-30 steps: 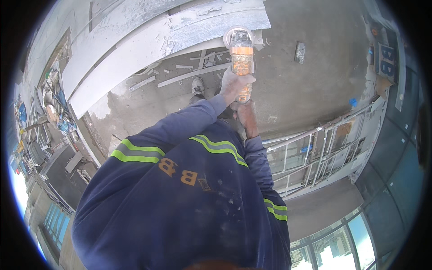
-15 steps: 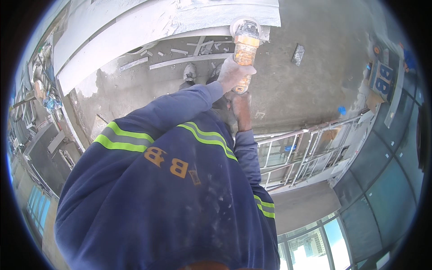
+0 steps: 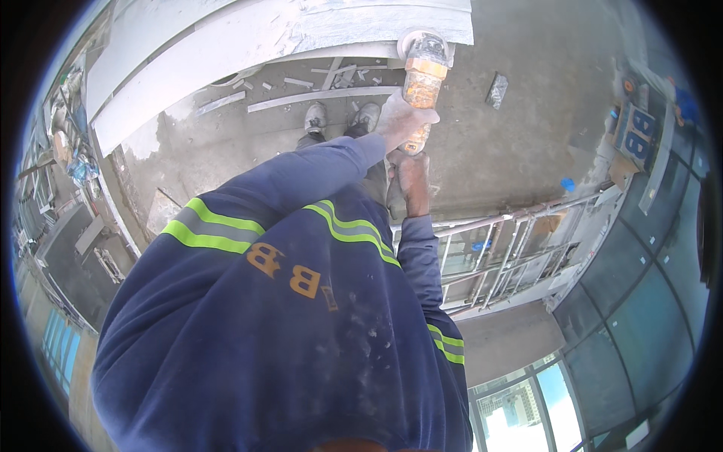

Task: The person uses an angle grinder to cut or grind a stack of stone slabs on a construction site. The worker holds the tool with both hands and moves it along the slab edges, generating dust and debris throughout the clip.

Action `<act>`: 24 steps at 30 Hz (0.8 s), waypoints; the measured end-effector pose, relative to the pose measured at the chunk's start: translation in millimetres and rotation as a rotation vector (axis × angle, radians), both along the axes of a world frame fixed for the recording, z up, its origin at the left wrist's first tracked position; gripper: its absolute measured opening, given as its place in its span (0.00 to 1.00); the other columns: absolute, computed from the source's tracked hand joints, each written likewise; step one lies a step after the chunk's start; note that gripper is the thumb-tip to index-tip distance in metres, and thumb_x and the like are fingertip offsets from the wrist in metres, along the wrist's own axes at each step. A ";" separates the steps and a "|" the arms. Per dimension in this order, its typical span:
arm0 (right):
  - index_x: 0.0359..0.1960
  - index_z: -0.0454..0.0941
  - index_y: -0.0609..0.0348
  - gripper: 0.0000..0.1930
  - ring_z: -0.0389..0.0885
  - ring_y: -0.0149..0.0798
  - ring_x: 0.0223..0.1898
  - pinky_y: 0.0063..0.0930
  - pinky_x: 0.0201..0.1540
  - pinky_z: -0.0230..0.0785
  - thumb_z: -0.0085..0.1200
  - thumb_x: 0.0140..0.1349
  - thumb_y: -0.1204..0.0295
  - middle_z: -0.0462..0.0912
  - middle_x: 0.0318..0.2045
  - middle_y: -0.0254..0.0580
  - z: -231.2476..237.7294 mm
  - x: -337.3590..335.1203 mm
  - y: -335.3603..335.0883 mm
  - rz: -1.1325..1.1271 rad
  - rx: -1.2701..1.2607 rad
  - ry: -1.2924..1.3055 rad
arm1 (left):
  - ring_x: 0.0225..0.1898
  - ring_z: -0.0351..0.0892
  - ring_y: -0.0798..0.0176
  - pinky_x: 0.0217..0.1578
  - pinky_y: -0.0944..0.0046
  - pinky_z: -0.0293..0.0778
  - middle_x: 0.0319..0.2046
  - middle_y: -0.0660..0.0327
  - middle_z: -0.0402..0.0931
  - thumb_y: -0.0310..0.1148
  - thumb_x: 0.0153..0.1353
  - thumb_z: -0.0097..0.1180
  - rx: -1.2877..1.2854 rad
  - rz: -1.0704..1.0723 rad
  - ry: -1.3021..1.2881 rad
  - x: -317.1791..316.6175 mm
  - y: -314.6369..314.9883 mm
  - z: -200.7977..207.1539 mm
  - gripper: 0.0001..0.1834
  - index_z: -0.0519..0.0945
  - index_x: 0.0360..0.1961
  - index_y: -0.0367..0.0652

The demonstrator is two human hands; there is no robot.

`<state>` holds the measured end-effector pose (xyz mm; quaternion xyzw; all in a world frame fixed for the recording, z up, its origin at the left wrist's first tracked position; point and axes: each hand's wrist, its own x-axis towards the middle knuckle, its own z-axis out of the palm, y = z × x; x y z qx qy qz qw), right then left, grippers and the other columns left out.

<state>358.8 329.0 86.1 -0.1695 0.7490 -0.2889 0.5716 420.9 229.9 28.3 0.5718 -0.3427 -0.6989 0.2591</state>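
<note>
A dusty orange-and-grey angle grinder point(image 3: 424, 81) lies between my hands and the work surface, its round guard or disc meeting the right end of a pale, dust-covered board point(image 3: 331, 34). My left hand point(image 3: 401, 119) is wrapped round the middle of the grinder's body. Lower down, my right hand point(image 3: 412, 177) closes round its rear end, where the fingers are partly hidden. Several long pale boards lie side by side toward the far left, beyond the grinder.
Offcuts and strips point(image 3: 324, 98) litter the concrete floor around my shoes point(image 3: 316, 118). A small grey block point(image 3: 496, 91) lies to the right. White metal scaffold frames point(image 3: 504, 256) lie at the right, near dark glass panels point(image 3: 633, 316). Bags and debris point(image 3: 75, 151) are piled far left.
The grinder and both hands have shifted slightly right along the board's end. My second shoe now shows more fully. The grip of both hands stays the same.
</note>
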 end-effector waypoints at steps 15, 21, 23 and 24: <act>0.25 0.82 0.65 0.06 0.79 0.32 0.17 0.33 0.21 0.68 0.61 0.53 0.73 0.81 0.18 0.37 1.6 -8.3 0.8 -0.008 -0.015 0.030 | 0.40 0.87 0.63 0.41 0.61 0.82 0.41 0.58 0.85 0.34 0.51 0.76 0.003 -0.025 -0.021 -12.8 0.1 0.9 0.26 0.82 0.50 0.37; 0.29 0.82 0.69 0.09 0.81 0.36 0.19 0.35 0.24 0.72 0.62 0.53 0.73 0.82 0.19 0.40 4.8 46.4 6.8 0.089 -0.025 -0.034 | 0.39 0.87 0.65 0.40 0.61 0.83 0.40 0.58 0.85 0.33 0.53 0.74 0.012 0.117 0.062 64.7 11.4 24.4 0.23 0.82 0.49 0.37; 0.31 0.83 0.69 0.09 0.81 0.37 0.19 0.36 0.24 0.73 0.62 0.53 0.74 0.82 0.19 0.41 2.8 53.9 6.3 0.087 -0.026 -0.033 | 0.37 0.86 0.66 0.39 0.61 0.82 0.39 0.59 0.84 0.33 0.54 0.73 0.045 0.162 0.049 78.8 11.0 45.7 0.21 0.82 0.48 0.37; 0.32 0.83 0.69 0.09 0.81 0.37 0.19 0.36 0.24 0.72 0.62 0.53 0.74 0.82 0.19 0.41 -6.0 53.4 10.1 0.099 -0.047 -0.028 | 0.37 0.85 0.67 0.39 0.62 0.81 0.38 0.60 0.84 0.32 0.54 0.73 0.067 0.181 0.088 79.0 12.0 45.0 0.20 0.82 0.47 0.38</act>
